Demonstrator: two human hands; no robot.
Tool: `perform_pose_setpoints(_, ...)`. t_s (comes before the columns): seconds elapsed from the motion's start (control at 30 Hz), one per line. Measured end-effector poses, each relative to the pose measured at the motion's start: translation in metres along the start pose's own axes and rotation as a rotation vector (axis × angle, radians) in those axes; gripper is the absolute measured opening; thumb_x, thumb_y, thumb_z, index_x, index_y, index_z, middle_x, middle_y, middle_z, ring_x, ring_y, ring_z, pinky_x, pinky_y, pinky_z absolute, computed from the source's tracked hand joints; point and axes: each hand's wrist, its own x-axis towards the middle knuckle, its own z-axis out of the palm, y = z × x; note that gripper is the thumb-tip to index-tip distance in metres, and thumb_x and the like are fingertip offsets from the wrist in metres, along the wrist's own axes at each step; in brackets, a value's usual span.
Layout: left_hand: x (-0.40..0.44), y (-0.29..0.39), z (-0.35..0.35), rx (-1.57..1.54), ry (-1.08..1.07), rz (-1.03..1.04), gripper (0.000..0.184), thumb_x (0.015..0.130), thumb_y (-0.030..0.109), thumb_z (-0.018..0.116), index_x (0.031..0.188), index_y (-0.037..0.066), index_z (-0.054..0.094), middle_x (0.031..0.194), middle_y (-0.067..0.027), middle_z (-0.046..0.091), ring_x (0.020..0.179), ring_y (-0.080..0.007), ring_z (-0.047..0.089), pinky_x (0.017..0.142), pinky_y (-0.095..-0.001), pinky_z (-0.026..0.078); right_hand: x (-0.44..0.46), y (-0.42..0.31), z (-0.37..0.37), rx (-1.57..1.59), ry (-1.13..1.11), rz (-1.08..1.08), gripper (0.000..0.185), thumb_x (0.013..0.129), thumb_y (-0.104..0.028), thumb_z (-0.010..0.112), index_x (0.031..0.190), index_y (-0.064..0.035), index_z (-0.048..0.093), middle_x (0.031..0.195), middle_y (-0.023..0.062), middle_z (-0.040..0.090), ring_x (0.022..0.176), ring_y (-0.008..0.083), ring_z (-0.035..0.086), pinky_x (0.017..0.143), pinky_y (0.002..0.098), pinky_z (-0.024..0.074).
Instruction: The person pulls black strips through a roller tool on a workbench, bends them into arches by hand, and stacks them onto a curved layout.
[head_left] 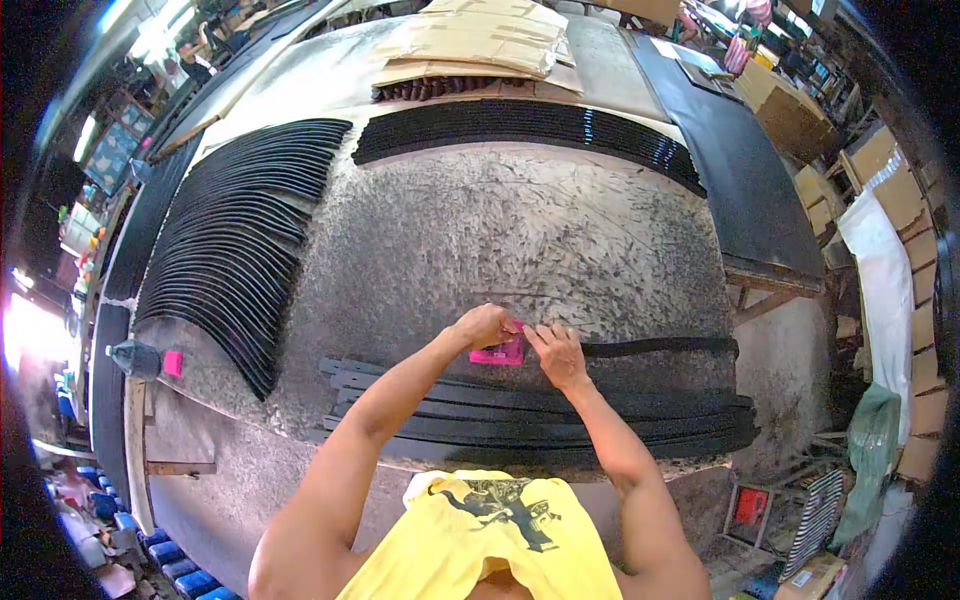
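Observation:
A pink block (498,354) sits on the smudged worktable (450,230) just in front of me. My left hand (487,326) is at its upper left edge, fingers closed together; what they pinch is hidden. Close by on the right, my right hand (557,352) is closed on the near end of a black strip (660,348), which stretches away rightward along the table. Between me and the hands lies a layered pile of flat black strips (560,420).
Many curved black strips (235,235) fan out at the left; another row (520,125) lies along the back. Flattened cardboard (470,40) is stacked behind. A dark bottle (135,358) and a small pink block (174,363) stand at the left edge.

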Motion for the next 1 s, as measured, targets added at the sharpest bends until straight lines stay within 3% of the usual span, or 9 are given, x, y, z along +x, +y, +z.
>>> perform_pose_setpoints(0.2,-0.021,-0.029,0.011,0.134,0.051,0.126,0.013,0.088,0.026,0.069,0.098,0.019,0.074,0.097,-0.0081,0.068,0.092,-0.034,0.068,0.077,-0.0447,0.056,0.005,-0.021,0.021,0.084,0.021,-0.025,0.047,0.088,-0.018,0.056,0.135,-0.015,0.061,0.111,0.0008,0.061,0.101,0.0209,0.055,0.084,0.0395,0.0448)
perform_pose_setpoints(0.33,-0.063,-0.028,-0.014,0.239,0.018,-0.045,0.013,0.092,0.027,0.066,0.098,0.017,0.072,0.096,-0.0085,0.066,0.092,-0.033,0.067,0.078,-0.0457,0.056,0.017,-0.05,0.037,0.133,0.046,-0.014,0.05,0.09,-0.015,0.054,0.14,-0.0133,0.055,0.11,0.0027,0.058,0.101,0.0213,0.054,0.085,0.0403,0.0441)
perform_pose_setpoints(0.47,-0.125,-0.074,-0.034,0.289,0.066,-0.117,0.015,0.094,0.028,0.063,0.101,0.018,0.071,0.098,-0.0083,0.066,0.095,-0.0311,0.066,0.078,-0.0445,0.055,0.021,-0.053,0.039,0.168,0.039,-0.006,0.052,0.091,-0.012,0.054,0.143,-0.0138,0.052,0.111,0.0044,0.057,0.101,0.0222,0.054,0.086,0.0401,0.043)
perform_pose_setpoints(0.53,-0.158,-0.076,-0.056,0.415,0.013,-0.261,0.015,0.094,0.027,0.063,0.101,0.016,0.072,0.1,-0.0072,0.067,0.098,-0.0307,0.066,0.079,-0.0448,0.055,0.02,-0.05,0.039,0.177,0.052,-0.004,0.052,0.091,-0.012,0.054,0.143,-0.0144,0.052,0.112,0.0046,0.057,0.101,0.0225,0.054,0.086,0.0403,0.0429)
perform_pose_setpoints(0.63,-0.179,-0.085,-0.058,0.462,0.157,-0.216,0.016,0.092,0.025,0.064,0.101,0.014,0.071,0.101,-0.0071,0.067,0.1,-0.0308,0.065,0.081,-0.0452,0.054,0.021,-0.05,0.041,0.164,0.086,-0.026,0.053,0.09,-0.008,0.055,0.142,-0.0154,0.054,0.112,0.0037,0.056,0.101,0.0223,0.054,0.085,0.0388,0.041)
perform_pose_setpoints(0.8,-0.101,-0.026,-0.007,0.415,0.379,0.052,0.022,0.088,0.019,0.065,0.109,0.015,0.068,0.105,-0.0071,0.066,0.101,-0.0287,0.062,0.086,-0.0413,0.052,0.022,-0.056,0.043,0.189,0.029,-0.009,0.056,0.089,-0.006,0.056,0.143,-0.0183,0.054,0.111,0.0047,0.057,0.103,0.023,0.055,0.085,0.0394,0.0414)
perform_pose_setpoints(1.0,-0.094,-0.034,0.011,0.408,0.319,0.051,0.027,0.084,0.014,0.063,0.111,0.016,0.067,0.11,-0.0062,0.064,0.106,-0.0287,0.061,0.087,-0.0405,0.052,0.018,-0.053,0.038,0.201,0.043,0.026,0.059,0.088,-0.005,0.056,0.145,-0.0192,0.053,0.111,0.0052,0.057,0.102,0.0234,0.056,0.086,0.0402,0.0418)
